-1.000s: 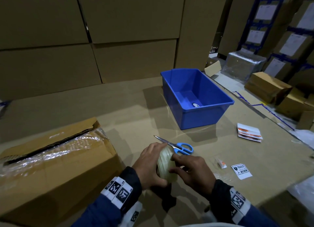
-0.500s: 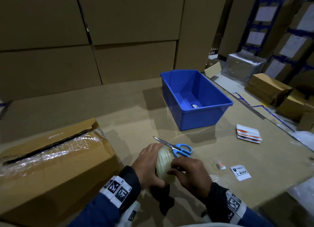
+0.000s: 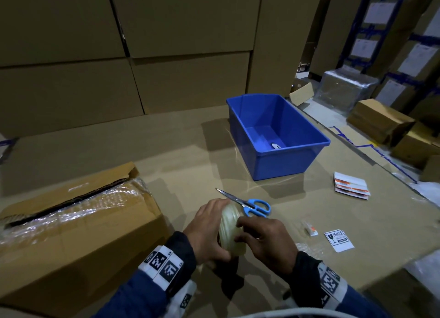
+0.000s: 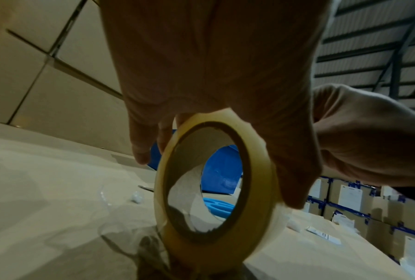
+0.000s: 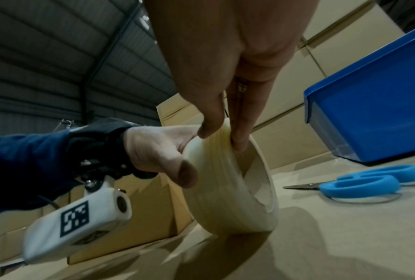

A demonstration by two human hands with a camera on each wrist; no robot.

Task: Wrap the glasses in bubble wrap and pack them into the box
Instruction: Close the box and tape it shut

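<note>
The roll of tape point(image 3: 230, 229) stands on edge between both hands, just above the cardboard tabletop point(image 3: 181, 151). The left hand point(image 3: 209, 232) curls round its rim from the left, thumb on the outer winding. The right hand point(image 3: 266, 241) pinches the winding's top with fingertips point(image 5: 237, 145), probably feeling for the tape's end. Just beyond lie blue-handled scissors point(image 3: 250, 204); farther back sits the blue bin point(image 3: 281, 160). The cardboard box point(image 3: 71, 222), bubble wrap showing at its opening, stands to the left.
</note>
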